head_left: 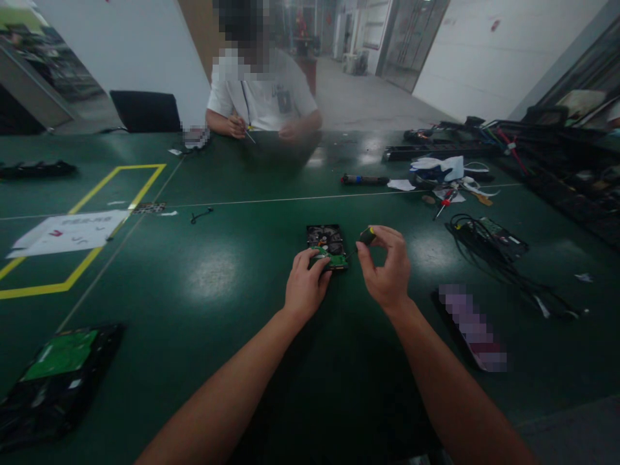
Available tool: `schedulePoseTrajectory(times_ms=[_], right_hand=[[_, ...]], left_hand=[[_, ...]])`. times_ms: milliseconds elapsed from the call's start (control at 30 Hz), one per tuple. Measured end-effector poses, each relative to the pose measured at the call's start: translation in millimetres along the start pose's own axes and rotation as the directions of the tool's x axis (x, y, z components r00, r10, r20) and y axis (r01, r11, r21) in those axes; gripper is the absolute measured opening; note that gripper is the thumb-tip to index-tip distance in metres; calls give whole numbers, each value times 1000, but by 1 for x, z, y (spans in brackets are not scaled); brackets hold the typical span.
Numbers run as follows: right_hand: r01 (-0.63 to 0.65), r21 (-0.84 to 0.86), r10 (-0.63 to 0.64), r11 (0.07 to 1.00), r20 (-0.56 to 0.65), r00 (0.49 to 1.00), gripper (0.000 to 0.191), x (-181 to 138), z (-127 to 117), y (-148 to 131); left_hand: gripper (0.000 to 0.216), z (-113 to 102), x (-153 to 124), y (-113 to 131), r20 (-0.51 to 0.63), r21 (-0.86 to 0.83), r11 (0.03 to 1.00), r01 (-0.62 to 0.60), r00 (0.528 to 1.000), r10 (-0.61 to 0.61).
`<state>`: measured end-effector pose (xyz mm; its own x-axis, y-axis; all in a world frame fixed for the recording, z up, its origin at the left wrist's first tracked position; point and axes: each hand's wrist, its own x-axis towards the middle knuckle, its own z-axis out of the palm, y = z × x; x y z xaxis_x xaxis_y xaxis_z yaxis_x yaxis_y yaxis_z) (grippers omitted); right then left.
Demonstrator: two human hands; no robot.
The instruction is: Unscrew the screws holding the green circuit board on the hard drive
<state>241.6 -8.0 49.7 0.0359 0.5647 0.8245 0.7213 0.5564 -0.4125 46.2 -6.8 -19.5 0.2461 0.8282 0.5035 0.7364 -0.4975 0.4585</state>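
Note:
In the middle of the table lies a hard disk drive (pixel 325 234), dark with a green circuit board (pixel 338 261) at its near end. My left hand (pixel 305 284) rests on that near end, fingers curled over the board and partly covering it. Just right of the drive, my right hand (pixel 391 268) pinches a screwdriver (pixel 367 237) between thumb and fingers. Its short handle is dark with a yellow end; the shaft is hardly visible, seemingly pointing down-left towards the drive.
Across the table (pixel 203 278) sits a person (pixel 271 90) holding a thin tool. Black cables (pixel 504 265), a red screwdriver (pixel 444 203) and a blurred-out phone-like object (pixel 472 329) lie right. A larger device with a green board (pixel 62 354) is near left, beyond it white paper (pixel 72 231).

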Motion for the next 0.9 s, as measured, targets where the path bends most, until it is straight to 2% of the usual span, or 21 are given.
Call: schedulePoseTrajectory(times_ms=[167, 367, 600, 733, 900], right_hand=[[32, -38, -30, 999, 43, 999, 49, 2, -1, -4], [-17, 84, 17, 996, -2, 1000, 52, -3, 4, 3], [11, -28, -9, 1000, 49, 999, 50, -1, -1, 2], [-11, 23, 11, 1000, 9, 1000, 50, -1, 1, 3], [-19, 13, 19, 1000, 50, 999, 49, -1, 1, 1]], left_hand=[[30, 0, 0, 1, -2, 6, 1000, -1, 1000, 1], [30, 1, 0, -1, 3, 3, 1000, 2, 1000, -2], [30, 1, 0, -1, 0, 3, 1000, 3, 1000, -3], [30, 0, 0, -1, 7, -3, 1000, -3, 1000, 3], [30, 0, 1, -1, 1, 5, 1000, -2, 1000, 2]])
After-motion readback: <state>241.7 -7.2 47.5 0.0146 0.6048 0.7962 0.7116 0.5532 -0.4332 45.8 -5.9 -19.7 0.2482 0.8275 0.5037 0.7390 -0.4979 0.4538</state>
